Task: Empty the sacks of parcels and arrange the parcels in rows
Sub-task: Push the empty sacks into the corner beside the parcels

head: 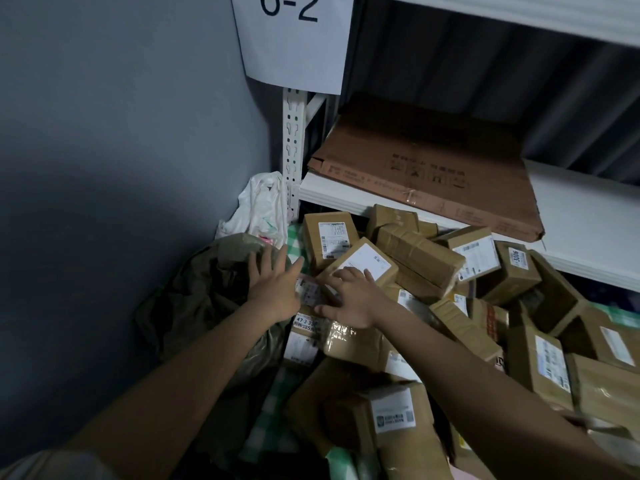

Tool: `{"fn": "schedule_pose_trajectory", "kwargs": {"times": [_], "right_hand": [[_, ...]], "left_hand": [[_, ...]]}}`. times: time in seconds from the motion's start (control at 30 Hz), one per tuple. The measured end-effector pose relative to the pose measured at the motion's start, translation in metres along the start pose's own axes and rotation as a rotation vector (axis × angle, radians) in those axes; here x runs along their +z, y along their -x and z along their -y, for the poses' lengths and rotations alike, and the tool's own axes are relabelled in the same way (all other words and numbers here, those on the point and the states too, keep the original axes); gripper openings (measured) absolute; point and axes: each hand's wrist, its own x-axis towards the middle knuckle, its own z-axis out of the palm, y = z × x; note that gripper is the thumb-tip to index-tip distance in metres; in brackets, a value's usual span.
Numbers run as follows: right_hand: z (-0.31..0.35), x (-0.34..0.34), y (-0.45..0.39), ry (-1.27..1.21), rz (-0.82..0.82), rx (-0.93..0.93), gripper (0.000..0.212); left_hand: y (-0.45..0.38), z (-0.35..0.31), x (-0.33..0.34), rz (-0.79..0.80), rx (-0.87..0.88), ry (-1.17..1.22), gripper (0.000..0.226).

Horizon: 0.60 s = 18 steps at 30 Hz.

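Both hands reach out with fingers spread: my left hand [273, 285] rests on the green sack [207, 299], my right hand [353, 299] on the piled parcels [415, 271].

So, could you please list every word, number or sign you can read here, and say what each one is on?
"6-2": white paper sign on the shelf upright.
"47-3-33", last digit unsure: label on a parcel below the left hand.
Digits, perhaps "3006": label on a small box, unsure.
Print on the flattened carton and the other parcel labels: too blurred to read.
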Motion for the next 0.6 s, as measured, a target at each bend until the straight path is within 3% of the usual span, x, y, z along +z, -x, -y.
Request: {"fn": "schedule_pose_trajectory", "kwargs": {"times": [0.17, 0.6], "right_hand": [[-0.001, 0.013, 0.01, 0.027, 0.011, -0.005, 0.075], [0.012, 0.015, 0.038, 0.052, -0.01, -0.045, 0.063]], "left_hand": [[0.016, -0.001, 0.018, -0.042, 0.019, -0.011, 0.071], [0.046, -0.007, 0.03, -0.12, 0.018, -0.052, 0.06]]}}
